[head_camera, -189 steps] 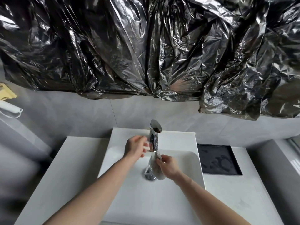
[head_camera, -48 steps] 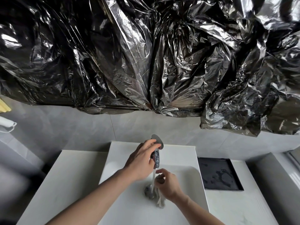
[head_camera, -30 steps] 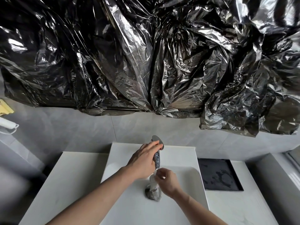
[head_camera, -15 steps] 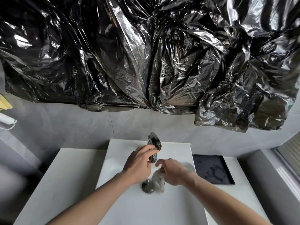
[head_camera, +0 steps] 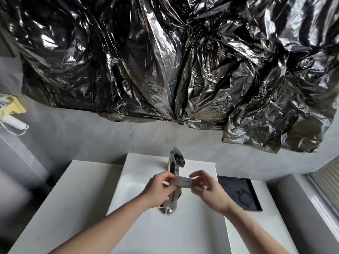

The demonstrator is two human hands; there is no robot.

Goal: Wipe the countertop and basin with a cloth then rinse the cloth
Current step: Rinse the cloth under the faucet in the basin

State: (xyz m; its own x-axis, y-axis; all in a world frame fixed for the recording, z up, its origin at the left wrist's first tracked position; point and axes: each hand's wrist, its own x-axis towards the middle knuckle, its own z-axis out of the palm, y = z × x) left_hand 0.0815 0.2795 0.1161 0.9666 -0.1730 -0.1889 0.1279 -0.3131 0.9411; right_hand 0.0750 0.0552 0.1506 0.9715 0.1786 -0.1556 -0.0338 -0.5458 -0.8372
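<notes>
A white rectangular basin (head_camera: 139,182) sits at lower centre, sunk in a white stone countertop (head_camera: 60,198). A chrome tap (head_camera: 176,162) stands at its far rim. A square black tray (head_camera: 240,194) lies right. Crinkled black plastic sheeting (head_camera: 174,61) fills the upper frame.

2 hands (head_camera: 159,189) (head_camera: 209,191), 1 cloth (head_camera: 181,181), 1 faucet (head_camera: 176,160), 1 basin (head_camera: 139,182), 1 blk tray (head_camera: 240,193).
</notes>
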